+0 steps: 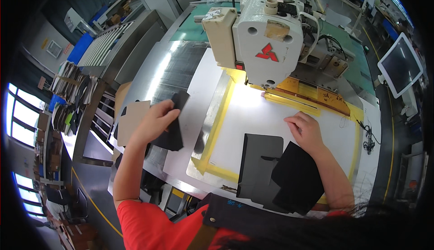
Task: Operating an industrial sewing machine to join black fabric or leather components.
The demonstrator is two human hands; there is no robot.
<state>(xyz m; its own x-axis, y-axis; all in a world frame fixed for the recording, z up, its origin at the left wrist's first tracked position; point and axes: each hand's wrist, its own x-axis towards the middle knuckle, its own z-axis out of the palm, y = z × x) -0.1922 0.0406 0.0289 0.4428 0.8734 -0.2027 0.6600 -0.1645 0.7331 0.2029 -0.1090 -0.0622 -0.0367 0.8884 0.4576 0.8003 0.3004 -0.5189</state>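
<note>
My left hand (159, 119) is closed on a black flat piece (170, 136), maybe fabric or leather, held tilted at the left side of the work surface. Just left of that hand lies a beige flat piece (133, 119), partly covered by my forearm. My right hand (305, 131), loosely closed with no object visible in it, rests on the white sheet (235, 123) below the sewing machine head (270, 42). Near my body, a dark grey panel (260, 164) and a black panel (298, 177) overlap each other, beside my right forearm.
Yellow tape (211, 148) borders the white sheet. A wooden-looking bar (312, 97) with yellow tape runs under the machine. Thin black cords (369, 143) lie at the right, below a monitor (400, 64). Stacked sheets (74, 89) fill a rack at far left.
</note>
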